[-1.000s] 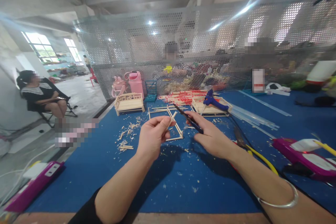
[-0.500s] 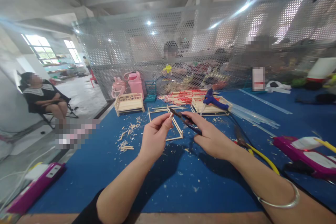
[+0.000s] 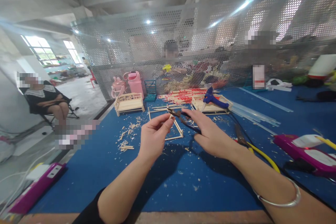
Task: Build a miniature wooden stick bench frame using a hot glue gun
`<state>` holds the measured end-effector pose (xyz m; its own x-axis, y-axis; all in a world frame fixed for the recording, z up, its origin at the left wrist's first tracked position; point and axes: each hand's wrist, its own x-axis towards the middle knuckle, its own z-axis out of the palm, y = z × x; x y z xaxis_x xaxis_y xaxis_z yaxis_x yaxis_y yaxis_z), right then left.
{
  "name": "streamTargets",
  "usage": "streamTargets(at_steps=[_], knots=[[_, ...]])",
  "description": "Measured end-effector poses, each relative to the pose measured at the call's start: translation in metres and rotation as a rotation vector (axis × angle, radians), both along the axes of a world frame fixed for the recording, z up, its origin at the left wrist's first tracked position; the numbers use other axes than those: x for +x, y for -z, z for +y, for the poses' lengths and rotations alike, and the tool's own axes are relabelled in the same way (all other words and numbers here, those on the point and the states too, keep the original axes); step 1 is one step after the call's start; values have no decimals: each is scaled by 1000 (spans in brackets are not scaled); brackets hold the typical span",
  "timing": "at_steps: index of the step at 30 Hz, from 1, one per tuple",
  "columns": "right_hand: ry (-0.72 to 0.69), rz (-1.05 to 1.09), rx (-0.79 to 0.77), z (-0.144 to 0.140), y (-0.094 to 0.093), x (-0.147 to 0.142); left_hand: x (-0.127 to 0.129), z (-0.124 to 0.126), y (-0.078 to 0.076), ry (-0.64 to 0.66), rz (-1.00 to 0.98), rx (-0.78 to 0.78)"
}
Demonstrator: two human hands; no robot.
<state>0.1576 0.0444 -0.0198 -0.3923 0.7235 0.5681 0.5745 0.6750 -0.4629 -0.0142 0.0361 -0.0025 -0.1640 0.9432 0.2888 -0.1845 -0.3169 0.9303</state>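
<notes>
Thin pale wooden stick (image 3: pixel 170 117) pinched upright, dark-handled cutting pliers (image 3: pixel 183 119) angled, tip at stick's top

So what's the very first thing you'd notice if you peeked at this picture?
Two bare hands in the middle: the left hand pinches a thin wooden stick, and the right hand closes dark cutters on its tip. Under them spreads a bright blue table cover sprinkled with wood chips. Farther back stand a tiny wooden bench and a pink bottle.
</notes>
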Motion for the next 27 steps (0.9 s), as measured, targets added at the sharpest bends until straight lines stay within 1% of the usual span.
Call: streamTargets(at_steps=[12,18,22,27], knots=[[10,-21,0,-1,0,-1,1,-1,-2,-1,-32,-12],[110,-34,75,-3,1,-6,2,-2,-1,40,-17,-26],[189,-62,67,0,3,-6,4,-1,1,27,-30,-27],[226,-126,7,1,2,-5,4,0,4,20,-5,-29]])
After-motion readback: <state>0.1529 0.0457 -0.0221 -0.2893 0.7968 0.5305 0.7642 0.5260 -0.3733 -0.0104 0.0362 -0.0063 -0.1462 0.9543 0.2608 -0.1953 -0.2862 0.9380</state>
